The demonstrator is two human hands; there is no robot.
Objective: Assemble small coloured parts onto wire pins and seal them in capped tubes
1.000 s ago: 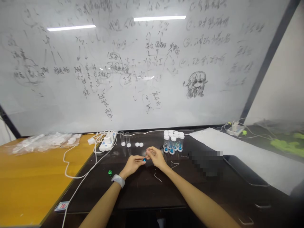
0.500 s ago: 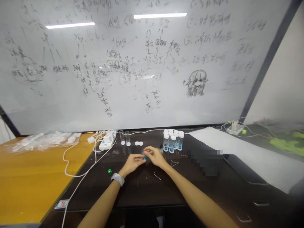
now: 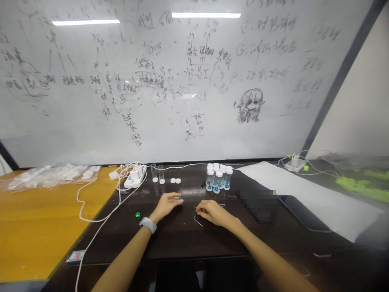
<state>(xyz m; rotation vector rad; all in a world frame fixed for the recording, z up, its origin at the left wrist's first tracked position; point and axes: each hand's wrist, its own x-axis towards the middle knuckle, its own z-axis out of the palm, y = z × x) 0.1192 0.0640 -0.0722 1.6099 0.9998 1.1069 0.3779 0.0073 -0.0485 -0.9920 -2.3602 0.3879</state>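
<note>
My left hand [image 3: 167, 205] pinches a small blue metallic piece [image 3: 181, 198] between thumb and fingertips. A thin rod [image 3: 182, 189] stands upright from that piece. Low over the table to the right is my right hand [image 3: 212, 211], its fingers drawn together. A thin light tip shows beside those fingers, but what they hold is mostly hidden. Just below them lies an L-shaped hex key [image 3: 198, 221], and another bent thin metal piece [image 3: 222, 205] shows behind the hand. A shiny green piece [image 3: 137, 215] rests left of my left wrist.
Several white-capped clear tubes [image 3: 219, 180] with blue pieces inside stand at the back right. Two clear tubes [image 3: 161, 174] and two white caps [image 3: 175, 181] are at the back left. A power strip [image 3: 135, 178] with cables, a phone [image 3: 300, 213] and white paper [image 3: 304, 198] flank them.
My right hand has left the blue piece and moved right and down, close to the hex keys. My left hand keeps the blue piece, and its upright rod now shows. The view has shifted slightly.
</note>
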